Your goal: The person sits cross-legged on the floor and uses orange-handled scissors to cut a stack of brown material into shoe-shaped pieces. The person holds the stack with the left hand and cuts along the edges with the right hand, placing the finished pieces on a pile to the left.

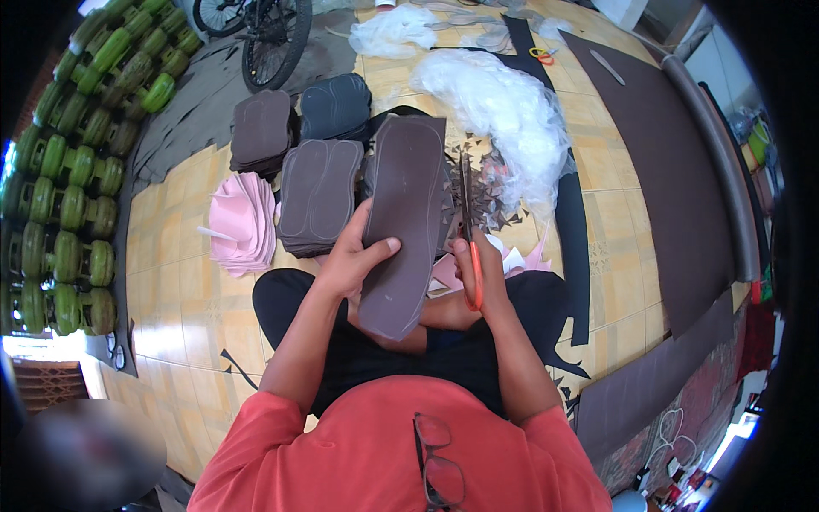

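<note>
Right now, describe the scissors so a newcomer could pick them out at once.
Start at the person sitting on the tiled floor, with stacks of dark sole cutouts ahead. The left hand holds up one long dark sole-shaped sheet; just to its right, the right hand grips the scissors. They are the only thing here with bright orange handles, dark blades pointing away along the sheet's edge.

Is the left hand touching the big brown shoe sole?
Touching. The head view shows the left hand gripping the brown sole, thumb pressed flat across its face, fingers wrapped behind its edge.
</note>
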Available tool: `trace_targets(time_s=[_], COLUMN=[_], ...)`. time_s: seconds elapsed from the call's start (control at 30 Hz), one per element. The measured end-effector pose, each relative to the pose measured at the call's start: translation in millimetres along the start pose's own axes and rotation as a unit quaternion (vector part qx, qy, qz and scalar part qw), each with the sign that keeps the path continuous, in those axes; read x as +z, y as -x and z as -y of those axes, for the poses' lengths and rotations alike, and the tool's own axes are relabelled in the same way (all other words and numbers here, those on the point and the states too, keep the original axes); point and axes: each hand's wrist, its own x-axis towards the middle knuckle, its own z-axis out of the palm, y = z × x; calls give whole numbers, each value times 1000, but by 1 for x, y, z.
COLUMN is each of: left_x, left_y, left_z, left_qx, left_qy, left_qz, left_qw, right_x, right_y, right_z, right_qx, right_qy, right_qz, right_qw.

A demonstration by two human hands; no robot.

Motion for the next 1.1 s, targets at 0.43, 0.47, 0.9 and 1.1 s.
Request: trace_targets(time_s=[0.43,0.47,0.9,1.1], left_x=[-9,-11,-63,-124], left_y=[14,14,-1,-42], left_z=[1,1,3,0], left_qx=[-81,-80,-102,-99], left_qy=[-13,-19,-59,-48], left_qz=[124,123,77,-69], left_qw=[989,989,990,991], right_x=[-29,-32,-61,-44], right_y=[-23,-23,-4,26], right_z=[23,22,-38,-65], right_qx=[-79,-87,135,235], right_qy=[14,27,-26,-99], right_qz=[-13,-8,59,10], right_qw=[997,996,989,967])
